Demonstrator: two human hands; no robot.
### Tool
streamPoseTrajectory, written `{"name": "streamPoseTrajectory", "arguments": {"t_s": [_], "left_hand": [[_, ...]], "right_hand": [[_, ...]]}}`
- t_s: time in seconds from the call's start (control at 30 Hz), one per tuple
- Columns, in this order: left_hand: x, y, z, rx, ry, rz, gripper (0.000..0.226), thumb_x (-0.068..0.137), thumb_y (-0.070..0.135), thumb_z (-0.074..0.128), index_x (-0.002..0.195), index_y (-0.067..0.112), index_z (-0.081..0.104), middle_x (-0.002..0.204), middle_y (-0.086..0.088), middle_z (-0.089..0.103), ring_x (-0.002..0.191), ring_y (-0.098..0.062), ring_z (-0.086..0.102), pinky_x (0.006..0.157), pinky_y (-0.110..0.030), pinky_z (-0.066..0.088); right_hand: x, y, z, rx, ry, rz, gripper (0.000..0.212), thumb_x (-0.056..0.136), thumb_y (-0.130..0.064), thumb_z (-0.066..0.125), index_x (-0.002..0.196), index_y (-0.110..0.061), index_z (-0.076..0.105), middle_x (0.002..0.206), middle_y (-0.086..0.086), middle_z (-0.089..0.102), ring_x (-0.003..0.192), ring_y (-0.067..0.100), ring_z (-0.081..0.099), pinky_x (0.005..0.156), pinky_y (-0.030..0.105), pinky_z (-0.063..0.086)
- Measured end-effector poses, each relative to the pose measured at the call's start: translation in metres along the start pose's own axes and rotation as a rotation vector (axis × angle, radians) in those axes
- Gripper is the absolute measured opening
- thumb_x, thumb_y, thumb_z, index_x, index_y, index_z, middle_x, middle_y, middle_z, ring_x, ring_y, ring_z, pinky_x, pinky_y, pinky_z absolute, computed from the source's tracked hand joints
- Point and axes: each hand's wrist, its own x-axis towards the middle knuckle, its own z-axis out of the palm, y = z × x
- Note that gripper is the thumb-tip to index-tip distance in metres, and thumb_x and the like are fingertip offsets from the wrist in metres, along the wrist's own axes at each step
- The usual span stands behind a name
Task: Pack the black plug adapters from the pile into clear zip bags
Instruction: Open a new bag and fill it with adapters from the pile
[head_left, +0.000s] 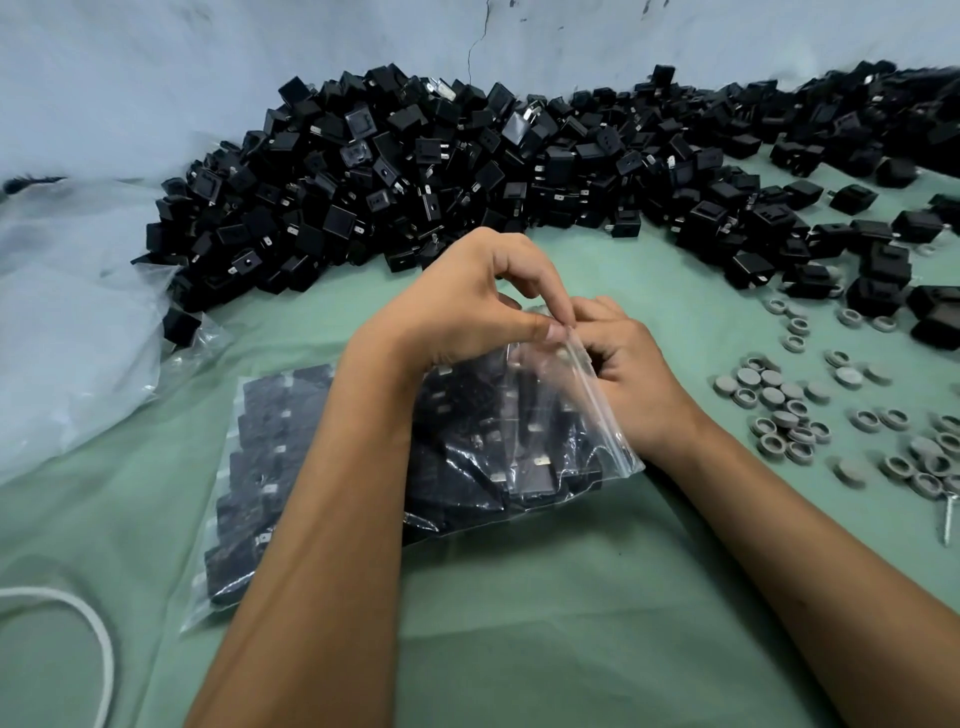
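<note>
**Clerk:** Item one, the clear zip bag. Contents?

**Checker:** Black plug adapters, packed close, metal prongs showing through the film. It lies on the green table cover right in front of you, its zip edge lifted toward your hands.

**Clerk:** Your hands?

**Checker:** Together at the bag's mouth. Your left hand pinches the top strip between thumb and fingertips. Your right hand curls on the same edge just beside it; how its fingertips lie I cannot tell.

**Clerk:** Item two?

**Checker:** A second filled zip bag, flat on the cover, partly under your left forearm and touching the first. Black adapters inside, in rows.

**Clerk:** Loose stock?

**Checker:** The pile of black adapters runs along the pale wall beyond your hands, strays trailing off right.

**Clerk:** Sundries?

**Checker:** Grey round caps scattered on your right, a screw near them, crumpled clear plastic sheeting left, a white cord at the near left corner.
</note>
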Motion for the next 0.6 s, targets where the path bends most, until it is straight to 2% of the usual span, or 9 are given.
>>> {"name": "streamPoseTrajectory", "arguments": {"t_s": [0.07, 0.13, 0.2, 0.27, 0.33, 0.43, 0.5, 0.6], "left_hand": [[0.0, 0.001, 0.0, -0.005, 0.0, 0.001, 0.013, 0.078, 0.008, 0.088, 0.087, 0.012, 0.082, 0.106, -0.012, 0.067, 0.107, -0.027, 0.063, 0.084, -0.051, 0.059], [0.0, 0.002, 0.0, 0.002, -0.002, -0.002, 0.012, 0.078, 0.008, 0.088, 0.088, 0.011, 0.082, 0.106, -0.013, 0.067, 0.106, -0.027, 0.064, 0.085, -0.05, 0.059], [0.0, 0.003, 0.001, 0.002, -0.004, 0.002, 0.012, 0.078, 0.006, 0.087, 0.088, 0.01, 0.081, 0.106, -0.014, 0.067, 0.104, -0.028, 0.064, 0.085, -0.049, 0.059], [0.0, 0.003, 0.001, -0.008, -0.005, 0.007, 0.012, 0.079, 0.004, 0.086, 0.088, 0.009, 0.081, 0.106, -0.016, 0.067, 0.104, -0.03, 0.064, 0.084, -0.048, 0.059], [0.0, 0.002, 0.0, -0.013, -0.004, 0.007, 0.012, 0.078, 0.006, 0.087, 0.087, 0.01, 0.081, 0.106, -0.016, 0.066, 0.105, -0.029, 0.063, 0.084, -0.047, 0.059], [0.0, 0.001, -0.001, -0.02, -0.008, -0.002, 0.012, 0.077, 0.009, 0.089, 0.086, 0.014, 0.082, 0.105, -0.01, 0.068, 0.106, -0.023, 0.064, 0.086, -0.046, 0.059], [0.0, -0.001, 0.001, -0.018, -0.014, -0.016, 0.012, 0.077, 0.009, 0.089, 0.086, 0.016, 0.082, 0.105, -0.008, 0.068, 0.106, -0.021, 0.064, 0.088, -0.046, 0.059], [0.001, -0.002, 0.004, 0.016, -0.034, -0.042, 0.013, 0.077, 0.009, 0.089, 0.085, 0.017, 0.082, 0.105, -0.007, 0.068, 0.106, -0.021, 0.064, 0.088, -0.045, 0.059]], "right_hand": [[0.001, -0.003, -0.002, -0.023, 0.028, 0.058, 0.025, 0.093, -0.051, 0.062, 0.09, -0.03, 0.074, 0.087, -0.007, 0.056, 0.093, 0.018, 0.047, 0.082, 0.031, 0.041], [0.001, -0.005, -0.002, -0.022, -0.046, 0.099, 0.037, 0.091, -0.06, 0.053, 0.091, -0.031, 0.075, 0.095, -0.005, 0.054, 0.101, 0.016, 0.044, 0.086, 0.023, 0.038], [0.0, -0.008, 0.0, -0.019, -0.144, 0.109, 0.038, 0.094, -0.06, 0.052, 0.096, -0.03, 0.076, 0.109, 0.001, 0.054, 0.11, 0.017, 0.04, 0.092, 0.017, 0.037], [-0.001, -0.01, 0.001, -0.016, -0.173, 0.113, 0.034, 0.097, -0.055, 0.057, 0.097, -0.028, 0.077, 0.112, 0.003, 0.053, 0.112, 0.018, 0.038, 0.093, 0.015, 0.036], [-0.001, -0.008, 0.0, -0.013, -0.084, 0.09, 0.028, 0.097, -0.046, 0.063, 0.09, -0.024, 0.079, 0.102, -0.001, 0.052, 0.108, 0.019, 0.04, 0.089, 0.019, 0.036], [0.002, -0.002, -0.006, 0.012, 0.117, 0.104, 0.015, 0.1, -0.025, 0.067, 0.097, -0.022, 0.081, 0.092, -0.008, 0.057, 0.102, 0.017, 0.05, 0.086, 0.023, 0.039], [0.004, 0.003, -0.008, -0.012, 0.194, 0.161, 0.02, 0.101, -0.014, 0.062, 0.1, -0.021, 0.081, 0.091, -0.009, 0.063, 0.097, 0.012, 0.057, 0.083, 0.023, 0.042], [0.004, 0.007, -0.008, -0.018, 0.269, 0.2, 0.025, 0.101, -0.012, 0.058, 0.1, -0.024, 0.08, 0.095, -0.009, 0.069, 0.095, 0.003, 0.063, 0.081, 0.015, 0.043]]}}
